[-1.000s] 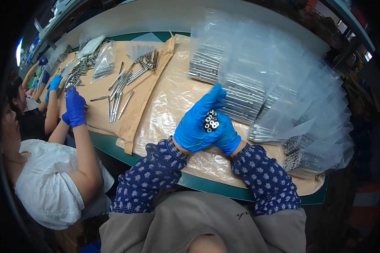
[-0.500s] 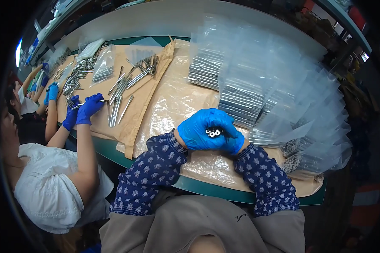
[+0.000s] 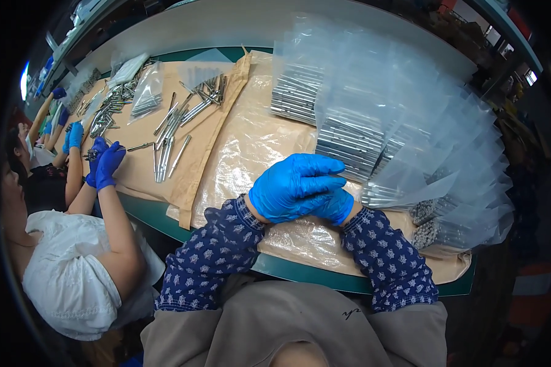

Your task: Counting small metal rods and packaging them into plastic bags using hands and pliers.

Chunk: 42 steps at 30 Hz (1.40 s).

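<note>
My left hand (image 3: 291,188), in a blue glove, lies across my right hand (image 3: 335,207) above the plastic-covered part of the table. Its fingers are stretched out flat and point to the right. Beneath it my right hand, gloved in blue too, is closed, with its fingers mostly hidden. The bundle of rods whose round ends showed between the hands a moment ago is covered. Just to the right and beyond, clear plastic bags (image 3: 438,177) fan out, with stacks of shiny metal rods (image 3: 351,144) inside.
Brown paper with a clear plastic sheet (image 3: 236,153) covers the green table (image 3: 275,268). Loose metal rods (image 3: 171,131) and a bag of rods (image 3: 147,98) lie to the left. Beside me a co-worker's purple-gloved hands (image 3: 104,162) handle dark metal parts. A pale board (image 3: 226,30) edges the back.
My left hand has flattened and spread over my right, hiding the round ends visible before. The co-worker's hands have drawn back to the left.
</note>
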Motion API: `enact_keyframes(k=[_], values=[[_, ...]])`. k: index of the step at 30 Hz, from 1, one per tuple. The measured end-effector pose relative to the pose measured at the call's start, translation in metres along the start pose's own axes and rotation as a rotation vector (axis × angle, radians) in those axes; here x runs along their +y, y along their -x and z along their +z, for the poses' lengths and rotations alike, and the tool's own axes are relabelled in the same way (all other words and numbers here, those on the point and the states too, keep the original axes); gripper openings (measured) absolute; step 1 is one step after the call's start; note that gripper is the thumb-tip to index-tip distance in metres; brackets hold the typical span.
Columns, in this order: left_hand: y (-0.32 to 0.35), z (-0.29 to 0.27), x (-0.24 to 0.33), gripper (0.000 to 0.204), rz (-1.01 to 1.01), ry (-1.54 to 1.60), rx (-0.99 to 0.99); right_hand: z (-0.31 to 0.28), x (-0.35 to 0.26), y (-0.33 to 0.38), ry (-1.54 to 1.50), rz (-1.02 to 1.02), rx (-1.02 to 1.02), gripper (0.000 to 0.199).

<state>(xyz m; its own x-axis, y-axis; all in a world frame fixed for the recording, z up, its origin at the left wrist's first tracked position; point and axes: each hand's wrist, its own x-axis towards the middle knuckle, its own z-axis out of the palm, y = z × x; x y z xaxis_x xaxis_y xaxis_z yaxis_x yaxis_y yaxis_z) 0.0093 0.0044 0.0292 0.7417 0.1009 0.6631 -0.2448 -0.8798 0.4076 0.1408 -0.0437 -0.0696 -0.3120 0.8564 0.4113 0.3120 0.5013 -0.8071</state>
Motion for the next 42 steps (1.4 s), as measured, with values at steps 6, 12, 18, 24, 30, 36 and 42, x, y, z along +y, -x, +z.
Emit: enact_keyframes(k=[6,12,18,24,30,36,42], values=[[0.006,-0.004,-0.002,0.029,0.003,0.191,-0.037,-0.011,-0.027,-0.018,-0.217,-0.098,-0.003,0.056],[-0.001,-0.001,0.007,0.032,-0.129,0.202,0.171,0.011,-0.003,-0.007,-0.18,-0.005,0.139,0.06],[0.011,-0.013,-0.003,0.028,-0.347,0.465,0.067,-0.011,-0.063,-0.013,-0.334,0.223,-0.039,0.063],[0.009,-0.008,-0.001,0.021,-0.107,0.304,0.134,0.0,-0.054,-0.022,0.101,-0.271,0.309,0.034],[0.004,0.008,0.009,0.047,-0.371,0.126,0.336,-0.001,-0.036,-0.016,-0.119,0.161,0.362,0.039],[-0.001,-0.005,-0.004,0.026,-0.322,0.301,0.116,-0.001,-0.031,-0.01,-0.189,0.119,0.278,0.049],[-0.002,-0.006,0.001,0.025,-0.335,0.354,0.045,-0.009,-0.039,-0.007,-0.122,-0.146,0.164,0.056]])
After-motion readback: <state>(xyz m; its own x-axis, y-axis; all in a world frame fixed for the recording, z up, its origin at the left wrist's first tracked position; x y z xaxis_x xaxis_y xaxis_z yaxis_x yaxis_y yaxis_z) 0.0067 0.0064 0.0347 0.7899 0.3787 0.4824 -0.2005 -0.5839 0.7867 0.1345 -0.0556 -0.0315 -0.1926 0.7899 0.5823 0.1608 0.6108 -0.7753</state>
